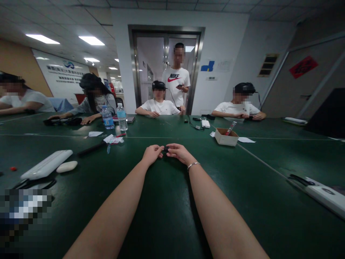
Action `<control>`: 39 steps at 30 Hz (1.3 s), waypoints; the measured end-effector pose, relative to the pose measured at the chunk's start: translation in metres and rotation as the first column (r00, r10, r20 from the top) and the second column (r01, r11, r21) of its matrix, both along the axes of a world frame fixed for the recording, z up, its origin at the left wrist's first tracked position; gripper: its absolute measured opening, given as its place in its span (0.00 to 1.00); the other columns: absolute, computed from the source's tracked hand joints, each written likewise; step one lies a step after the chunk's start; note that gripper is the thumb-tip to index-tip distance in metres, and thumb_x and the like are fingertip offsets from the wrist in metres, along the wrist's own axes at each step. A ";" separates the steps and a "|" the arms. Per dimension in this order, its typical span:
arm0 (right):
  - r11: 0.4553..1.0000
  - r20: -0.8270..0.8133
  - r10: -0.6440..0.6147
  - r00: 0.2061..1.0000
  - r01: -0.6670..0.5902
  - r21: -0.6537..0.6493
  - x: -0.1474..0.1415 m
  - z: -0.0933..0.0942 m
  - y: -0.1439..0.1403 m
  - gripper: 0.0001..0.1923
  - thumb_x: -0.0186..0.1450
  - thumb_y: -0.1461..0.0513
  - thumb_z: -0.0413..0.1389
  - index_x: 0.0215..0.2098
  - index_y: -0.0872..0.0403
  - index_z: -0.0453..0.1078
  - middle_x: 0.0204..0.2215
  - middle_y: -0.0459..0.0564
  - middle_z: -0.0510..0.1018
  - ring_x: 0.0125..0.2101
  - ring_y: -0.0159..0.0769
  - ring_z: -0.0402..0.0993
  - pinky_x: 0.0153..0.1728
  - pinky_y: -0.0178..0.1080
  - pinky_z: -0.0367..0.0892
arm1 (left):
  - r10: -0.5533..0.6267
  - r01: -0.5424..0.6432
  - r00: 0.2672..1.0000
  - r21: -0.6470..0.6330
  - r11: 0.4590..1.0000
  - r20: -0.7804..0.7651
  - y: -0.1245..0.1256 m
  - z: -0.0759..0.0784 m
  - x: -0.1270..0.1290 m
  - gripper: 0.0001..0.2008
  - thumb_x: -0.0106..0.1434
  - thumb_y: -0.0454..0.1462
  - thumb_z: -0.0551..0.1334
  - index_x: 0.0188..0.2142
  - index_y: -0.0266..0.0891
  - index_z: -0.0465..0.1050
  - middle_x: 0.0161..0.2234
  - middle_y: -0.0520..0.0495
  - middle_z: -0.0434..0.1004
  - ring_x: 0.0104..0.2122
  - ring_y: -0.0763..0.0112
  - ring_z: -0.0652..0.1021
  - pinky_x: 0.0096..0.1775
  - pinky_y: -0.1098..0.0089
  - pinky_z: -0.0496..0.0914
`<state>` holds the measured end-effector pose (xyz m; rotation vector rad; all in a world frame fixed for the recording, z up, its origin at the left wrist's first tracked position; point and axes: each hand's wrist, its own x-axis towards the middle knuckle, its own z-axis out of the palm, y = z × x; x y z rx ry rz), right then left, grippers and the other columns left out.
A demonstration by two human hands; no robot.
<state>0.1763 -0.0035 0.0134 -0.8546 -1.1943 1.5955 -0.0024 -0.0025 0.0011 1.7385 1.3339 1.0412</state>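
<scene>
Both of my hands meet over the middle of the dark green table. Between their fingertips is a small black object; its kind is too small to make out. My left hand is closed and pinches its left end. From the other side, my right hand, with a bracelet at the wrist, pinches its right end with thumb and fingers. Part of the object is hidden by the fingers.
On my left lie a white case, a white computer mouse and papers. Two water bottles stand beyond. A small box sits right of my hands. Several people in headgear sit around the table; one person stands behind.
</scene>
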 end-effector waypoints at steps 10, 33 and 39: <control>0.998 0.028 -0.031 0.999 0.032 -0.048 -0.003 0.005 -0.002 0.04 0.63 0.72 0.54 0.37 0.62 0.68 0.24 0.52 0.75 0.21 0.31 0.75 0.24 0.29 0.74 | -0.029 0.027 0.998 0.029 0.999 0.056 -0.002 -0.001 0.002 0.12 0.59 0.44 0.58 0.35 0.37 0.71 0.29 0.47 0.76 0.29 0.70 0.76 0.33 0.71 0.69; 0.999 0.018 -0.008 1.000 0.009 -0.035 -0.004 0.004 -0.001 0.02 0.63 0.68 0.56 0.35 0.61 0.67 0.19 0.47 0.73 0.19 0.30 0.74 0.23 0.29 0.73 | 0.023 -0.031 0.988 0.049 0.998 0.152 -0.005 0.004 0.005 0.10 0.60 0.41 0.55 0.39 0.38 0.66 0.28 0.50 0.70 0.23 0.77 0.71 0.25 0.77 0.64; 0.999 0.020 -0.001 1.000 0.002 -0.044 -0.004 0.007 -0.004 0.01 0.63 0.69 0.55 0.35 0.61 0.67 0.19 0.48 0.73 0.19 0.30 0.74 0.23 0.29 0.73 | 0.022 -0.029 0.990 0.051 0.998 0.139 -0.006 0.005 0.005 0.11 0.61 0.42 0.54 0.39 0.39 0.68 0.29 0.50 0.71 0.24 0.76 0.70 0.25 0.76 0.64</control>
